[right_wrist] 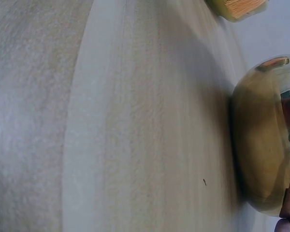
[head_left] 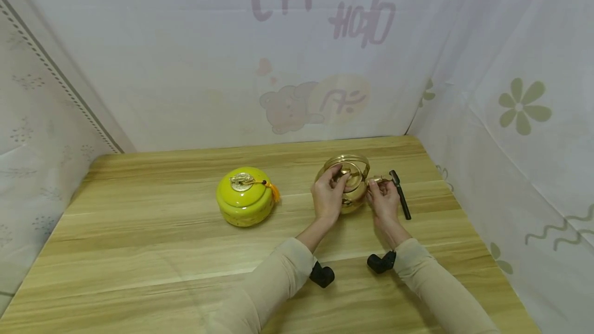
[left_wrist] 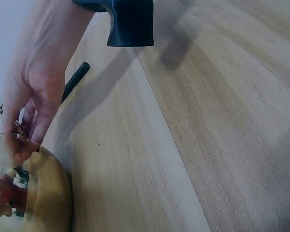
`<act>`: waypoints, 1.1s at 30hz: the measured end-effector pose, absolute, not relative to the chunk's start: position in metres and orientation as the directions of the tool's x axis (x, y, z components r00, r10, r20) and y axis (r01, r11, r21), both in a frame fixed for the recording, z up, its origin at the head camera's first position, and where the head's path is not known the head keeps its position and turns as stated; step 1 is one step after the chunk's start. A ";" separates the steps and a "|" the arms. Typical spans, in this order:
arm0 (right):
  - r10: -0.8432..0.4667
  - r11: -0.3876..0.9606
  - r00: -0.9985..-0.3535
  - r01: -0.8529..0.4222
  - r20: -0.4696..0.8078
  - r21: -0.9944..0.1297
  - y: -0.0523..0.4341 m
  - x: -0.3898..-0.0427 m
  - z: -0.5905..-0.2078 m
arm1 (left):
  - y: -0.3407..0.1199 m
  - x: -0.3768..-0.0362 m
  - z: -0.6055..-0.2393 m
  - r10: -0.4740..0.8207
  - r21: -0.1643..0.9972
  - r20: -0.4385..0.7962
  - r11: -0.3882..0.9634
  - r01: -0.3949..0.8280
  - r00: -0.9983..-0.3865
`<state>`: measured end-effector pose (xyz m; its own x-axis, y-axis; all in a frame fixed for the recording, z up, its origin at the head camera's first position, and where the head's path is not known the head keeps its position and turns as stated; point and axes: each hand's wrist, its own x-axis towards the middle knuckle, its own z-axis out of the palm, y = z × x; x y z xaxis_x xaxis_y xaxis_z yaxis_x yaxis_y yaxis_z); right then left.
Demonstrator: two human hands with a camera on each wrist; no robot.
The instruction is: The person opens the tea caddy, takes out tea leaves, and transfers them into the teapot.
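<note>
Nearest, two beige sleeves reach in over the near edge of the pale wooden tabletop [head_left: 139,251], each with a small black camera block strapped at the wrist. Just beyond them, toward the right side of the tabletop and nearer its far edge than its near one, stands a shiny round golden metal teapot [head_left: 351,185] with an arched golden handle over its top. The left hand [head_left: 328,196] lies against the pot's left flank, its fingers curled up over the top and its thumb and fingertips pinching the small knob of the golden lid [head_left: 347,172]. The right hand [head_left: 384,201] is at the pot's right side, fingers bent, gripping the golden spout [head_left: 377,180]; the left wrist view shows those fingers [left_wrist: 33,126] touching the pot's polished wall. Just right of that hand a slim black stick-shaped tool [head_left: 401,196] lies flat on the wood, pointing toward the far right corner. Well apart to the left, near the middle of the tabletop, sits a squat round yellow ceramic jar [head_left: 245,196] with a gold medallion and an orange tassel on its lid. Behind the far edge hangs a pale printed curtain [head_left: 297,55]
</note>
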<state>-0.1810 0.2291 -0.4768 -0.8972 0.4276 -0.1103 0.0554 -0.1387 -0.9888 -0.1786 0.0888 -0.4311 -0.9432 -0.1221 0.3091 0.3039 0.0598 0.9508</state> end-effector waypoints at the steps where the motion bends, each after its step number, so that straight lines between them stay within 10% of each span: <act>1: 0.427 -0.142 -0.897 0.057 -0.113 -0.988 0.229 -0.181 -0.476 | 0.088 -0.178 -0.430 -0.115 0.951 0.309 0.045 0.306 -0.944; 17: 0.449 -0.160 -0.885 0.057 -0.124 -0.986 0.227 -0.182 -0.472 | 0.038 -0.119 -0.403 0.082 0.964 0.261 0.031 0.264 -0.962; 33: 0.454 -0.153 -0.884 0.043 -0.109 -0.987 0.228 -0.183 -0.476 | 0.016 -0.099 -0.461 0.224 0.961 0.200 0.145 0.236 -0.954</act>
<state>-0.1830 0.2277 -0.4758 -0.8843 0.4541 -0.1088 0.0429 -0.1530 -0.9873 -0.0986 0.0161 -0.4607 -0.9538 0.2239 0.2002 0.2357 0.1449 0.9610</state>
